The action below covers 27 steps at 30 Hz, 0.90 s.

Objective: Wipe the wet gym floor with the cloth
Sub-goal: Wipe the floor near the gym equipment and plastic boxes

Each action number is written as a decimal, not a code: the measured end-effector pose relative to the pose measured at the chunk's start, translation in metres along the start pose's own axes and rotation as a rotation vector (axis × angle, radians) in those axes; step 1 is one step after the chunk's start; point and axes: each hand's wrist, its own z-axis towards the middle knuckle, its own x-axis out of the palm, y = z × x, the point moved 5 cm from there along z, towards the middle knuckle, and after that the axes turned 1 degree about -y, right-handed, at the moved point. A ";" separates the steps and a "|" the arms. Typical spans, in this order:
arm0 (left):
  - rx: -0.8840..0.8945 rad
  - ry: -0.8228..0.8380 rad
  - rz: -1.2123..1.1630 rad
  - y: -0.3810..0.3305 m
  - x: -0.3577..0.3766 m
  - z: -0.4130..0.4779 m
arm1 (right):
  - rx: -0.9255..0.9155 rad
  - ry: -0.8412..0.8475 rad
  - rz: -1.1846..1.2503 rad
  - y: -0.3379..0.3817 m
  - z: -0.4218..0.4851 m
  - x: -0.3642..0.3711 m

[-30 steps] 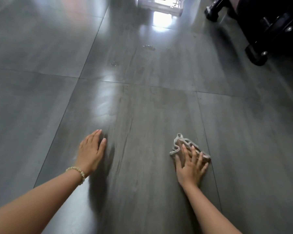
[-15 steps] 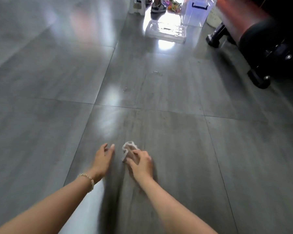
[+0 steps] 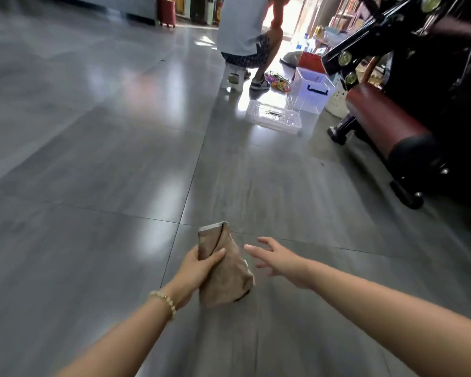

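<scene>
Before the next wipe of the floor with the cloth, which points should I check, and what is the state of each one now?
1. Cloth held firmly: ok, the left hand grips it.
2. Cloth flat on the floor: not ok, it is folded and seems lifted.
3. Right hand free to help: ok, open, beside the cloth, not touching it.
4. Wet patch located: cannot tell, glare hides any water.
5. Path ahead clear: ok nearby; the plastic lid and clear box lie further away.
6. Bench at a distance: ok, it is off to the right.
</scene>
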 end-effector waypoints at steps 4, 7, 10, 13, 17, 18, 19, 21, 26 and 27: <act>0.044 0.074 0.159 -0.033 -0.017 0.028 | 0.028 -0.034 0.007 0.020 0.030 -0.005; 0.024 0.113 0.278 -0.047 -0.019 0.052 | -0.046 0.018 -0.009 0.031 0.060 -0.010; -0.029 0.188 0.406 -0.054 -0.009 0.075 | -0.135 0.172 -0.044 0.042 0.086 -0.022; -0.078 0.220 0.477 -0.057 0.010 0.107 | -0.201 0.347 -0.157 0.048 0.119 -0.042; -0.104 0.155 0.498 -0.055 0.047 0.153 | -0.208 0.472 -0.128 0.042 0.164 -0.087; -0.115 0.133 0.492 -0.054 0.058 0.164 | -0.207 0.477 -0.102 0.039 0.173 -0.102; -0.131 0.113 0.495 -0.054 0.070 0.173 | -0.201 0.483 -0.084 0.035 0.181 -0.118; -0.147 0.093 0.547 -0.059 0.096 0.195 | -0.180 0.508 -0.058 0.028 0.199 -0.150; -0.078 -0.044 0.596 -0.108 0.149 0.254 | -0.179 0.547 0.006 0.052 0.248 -0.225; -0.058 -0.081 0.597 -0.119 0.156 0.265 | -0.194 0.546 0.023 0.062 0.255 -0.236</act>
